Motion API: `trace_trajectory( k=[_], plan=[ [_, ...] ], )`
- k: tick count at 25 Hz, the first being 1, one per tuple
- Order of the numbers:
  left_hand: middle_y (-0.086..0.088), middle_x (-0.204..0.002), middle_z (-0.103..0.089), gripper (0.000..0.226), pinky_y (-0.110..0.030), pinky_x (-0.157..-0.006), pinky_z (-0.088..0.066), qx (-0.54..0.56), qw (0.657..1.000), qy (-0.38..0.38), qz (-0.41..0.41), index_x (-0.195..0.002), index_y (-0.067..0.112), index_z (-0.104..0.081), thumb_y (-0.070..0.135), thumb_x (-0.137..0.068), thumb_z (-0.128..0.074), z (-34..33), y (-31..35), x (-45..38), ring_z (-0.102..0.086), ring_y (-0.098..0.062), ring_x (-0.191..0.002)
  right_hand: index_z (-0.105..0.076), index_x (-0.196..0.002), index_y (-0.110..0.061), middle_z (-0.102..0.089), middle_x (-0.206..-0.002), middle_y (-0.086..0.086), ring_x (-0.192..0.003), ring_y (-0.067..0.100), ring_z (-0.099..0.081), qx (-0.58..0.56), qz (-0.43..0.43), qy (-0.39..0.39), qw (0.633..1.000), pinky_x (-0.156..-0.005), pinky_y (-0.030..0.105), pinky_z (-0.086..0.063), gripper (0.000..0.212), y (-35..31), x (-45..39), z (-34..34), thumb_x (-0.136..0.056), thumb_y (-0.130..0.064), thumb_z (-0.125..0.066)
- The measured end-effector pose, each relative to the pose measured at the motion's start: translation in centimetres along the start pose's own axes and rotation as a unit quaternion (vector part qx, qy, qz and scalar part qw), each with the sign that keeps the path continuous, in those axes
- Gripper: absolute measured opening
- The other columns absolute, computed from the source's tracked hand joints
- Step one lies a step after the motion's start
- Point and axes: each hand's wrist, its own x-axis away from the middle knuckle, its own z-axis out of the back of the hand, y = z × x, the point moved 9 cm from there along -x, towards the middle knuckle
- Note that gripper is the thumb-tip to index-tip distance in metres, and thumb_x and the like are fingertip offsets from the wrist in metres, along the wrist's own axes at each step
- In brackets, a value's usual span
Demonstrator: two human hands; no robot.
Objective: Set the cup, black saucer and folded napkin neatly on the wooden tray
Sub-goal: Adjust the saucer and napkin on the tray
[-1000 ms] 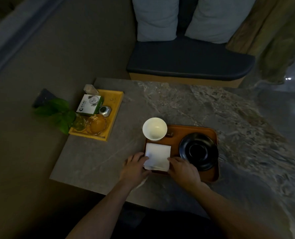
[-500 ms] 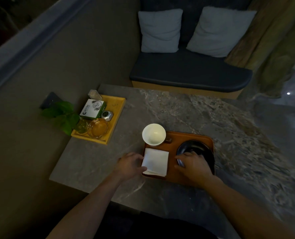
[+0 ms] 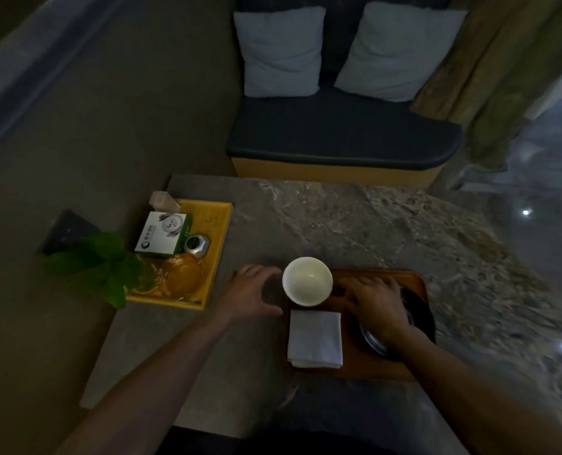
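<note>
A wooden tray lies on the marble table. The white cup stands at the tray's far left corner, empty. The folded white napkin lies flat on the tray's left side, below the cup. The black saucer rests on the tray's right side, mostly hidden under my right hand. My left hand hovers open just left of the cup, fingers curved towards it without touching. My right hand lies spread over the saucer, fingers reaching towards the cup; whether it grips the saucer cannot be seen.
A yellow tray at the table's left edge holds a green-and-white box, a small metal pot and an amber glass dish. A leafy plant overhangs it. A cushioned bench stands beyond the table.
My left hand has left the napkin and moved up beside the cup. My right hand has slid up over the saucer towards the cup. The napkin now lies untouched.
</note>
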Motion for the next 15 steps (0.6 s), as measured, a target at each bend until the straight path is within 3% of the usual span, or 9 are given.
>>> trace_trajectory(
  k=[2, 5, 10, 13, 15],
  plan=[
    [0.004, -0.153, -0.036, 0.100, -0.048, -0.114, -0.029, 0.005, 1.000, -0.021, -0.012, -0.145, 0.040, -0.028, 0.059, -0.062, -0.079, -0.1, 0.3, -1.7, -0.022, -0.023, -0.143, -0.055, -0.123, -0.042, -0.064, -0.128, -0.006, -0.124, 0.026, -0.051, -0.032, -0.004, 0.017, 0.999, -0.107, 0.058, -0.025, 0.060, -0.4, -0.5, 0.4, -0.075, -0.067, -0.027],
    [0.005, -0.155, -0.031, 0.111, -0.048, -0.115, -0.024, 0.017, 0.998, -0.042, -0.043, -0.149, 0.040, -0.019, 0.058, -0.058, -0.081, -1.4, 1.2, -3.5, -0.017, -0.023, -0.144, -0.054, -0.120, -0.045, -0.067, -0.123, -0.010, -0.123, 0.024, -0.054, -0.054, -0.008, 0.044, 0.998, -0.107, 0.062, -0.021, 0.054, -0.5, -0.9, 0.5, -0.076, -0.064, -0.031],
    [0.008, -0.152, -0.035, 0.117, -0.045, -0.111, -0.025, 0.042, 0.997, -0.035, -0.062, -0.147, 0.043, -0.013, 0.071, -0.051, -0.073, -3.0, 1.6, -4.6, -0.023, -0.019, -0.141, -0.060, -0.109, -0.042, -0.071, -0.106, -0.012, -0.108, 0.019, -0.062, -0.057, 0.007, 0.059, 0.997, -0.101, 0.045, -0.017, 0.026, 0.4, -1.2, -0.3, -0.084, -0.044, -0.055],
    [0.008, -0.151, -0.038, 0.116, -0.046, -0.111, -0.026, 0.050, 0.997, -0.013, -0.059, -0.148, 0.040, -0.017, 0.076, -0.050, -0.070, -3.3, 1.3, -4.7, -0.027, -0.020, -0.141, -0.062, -0.104, -0.039, -0.071, -0.100, -0.011, -0.102, 0.017, -0.063, -0.054, -0.012, 0.048, 0.997, -0.105, 0.057, -0.024, 0.021, 1.1, -1.3, -1.2, -0.084, -0.034, -0.065],
    [0.008, -0.150, -0.040, 0.114, -0.044, -0.110, -0.026, 0.053, 0.997, -0.003, -0.060, -0.147, 0.039, -0.020, 0.074, -0.051, -0.072, -3.2, 1.3, -4.6, -0.029, -0.020, -0.140, -0.064, -0.106, -0.036, -0.070, -0.098, -0.009, -0.101, 0.018, -0.063, -0.045, -0.014, 0.045, 0.998, -0.104, 0.057, -0.029, 0.023, 1.3, -1.3, -1.6, -0.084, -0.031, -0.069]
  ],
)
